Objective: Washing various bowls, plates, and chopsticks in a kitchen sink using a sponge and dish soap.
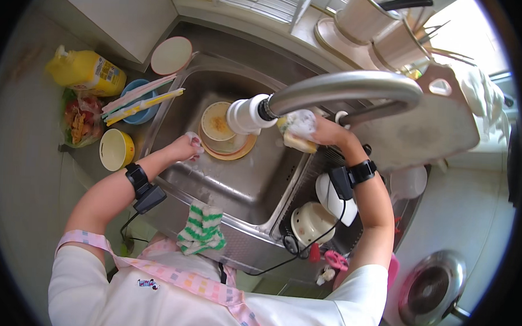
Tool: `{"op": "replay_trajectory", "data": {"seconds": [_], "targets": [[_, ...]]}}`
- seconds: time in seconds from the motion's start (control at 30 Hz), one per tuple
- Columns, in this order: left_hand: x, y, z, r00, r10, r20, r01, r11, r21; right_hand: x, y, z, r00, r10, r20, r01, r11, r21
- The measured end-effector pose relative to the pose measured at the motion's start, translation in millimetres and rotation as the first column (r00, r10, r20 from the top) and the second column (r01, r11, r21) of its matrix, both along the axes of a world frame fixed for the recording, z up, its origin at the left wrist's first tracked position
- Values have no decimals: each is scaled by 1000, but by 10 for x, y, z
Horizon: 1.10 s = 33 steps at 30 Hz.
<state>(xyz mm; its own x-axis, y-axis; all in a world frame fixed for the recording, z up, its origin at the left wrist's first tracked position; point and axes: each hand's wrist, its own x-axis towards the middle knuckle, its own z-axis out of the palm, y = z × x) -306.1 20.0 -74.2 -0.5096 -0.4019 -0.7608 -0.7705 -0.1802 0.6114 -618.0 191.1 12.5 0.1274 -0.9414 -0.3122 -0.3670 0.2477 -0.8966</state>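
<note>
My left hand (pixel 187 147) is curled closed over the left part of the steel sink (pixel 243 188), with white suds on its fingers. No object shows in it. Just right of it, a stack of dishes sits on the sink floor: a bowl with brown residue (pixel 218 122) on top and an orange-rimmed plate (pixel 229 155) beneath. The faucet's white spray head (pixel 245 115) hides part of the stack. Across the sink, my right hand (pixel 327 130) grips a yellow sponge (pixel 300 142) covered in foam, above the sink's right edge.
The curved faucet (pixel 350 86) arches between my hands. Left of the sink are a yellow pump bottle (pixel 96 73), a blue bowl (pixel 144 111) under wrapped straws (pixel 144 100), and a yellow bowl (pixel 116 150). A striped cloth (pixel 202 227) hangs at the front; white dishes (pixel 313 223) fill the right rack.
</note>
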Motion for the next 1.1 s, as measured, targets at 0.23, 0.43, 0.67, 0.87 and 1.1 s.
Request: {"op": "replay_trajectory", "data": {"seconds": [0.23, 0.43, 0.67, 0.87, 1.1], "targets": [[-167, -22, -464, 921, 384, 67, -390, 906, 166, -133, 34, -226, 986, -42, 161, 45, 999, -12], [-253, -39, -1149, 815, 580, -6, -514, 727, 455, -20, 176, -333, 940, -318, 120, 339, 910, -239], [-416, -46, -1416, 603, 798, -30, -615, 488, 619, 283, 297, -293, 879, -424, 220, 455, 883, -116], [-312, 48, -1272, 662, 749, -35, -621, 574, 533, 367, 337, -356, 804, -287, 521, 309, 950, 46], [107, 59, -534, 777, 614, -141, -387, 641, 663, 284, 355, -398, 750, -195, 633, 179, 980, 90]]}}
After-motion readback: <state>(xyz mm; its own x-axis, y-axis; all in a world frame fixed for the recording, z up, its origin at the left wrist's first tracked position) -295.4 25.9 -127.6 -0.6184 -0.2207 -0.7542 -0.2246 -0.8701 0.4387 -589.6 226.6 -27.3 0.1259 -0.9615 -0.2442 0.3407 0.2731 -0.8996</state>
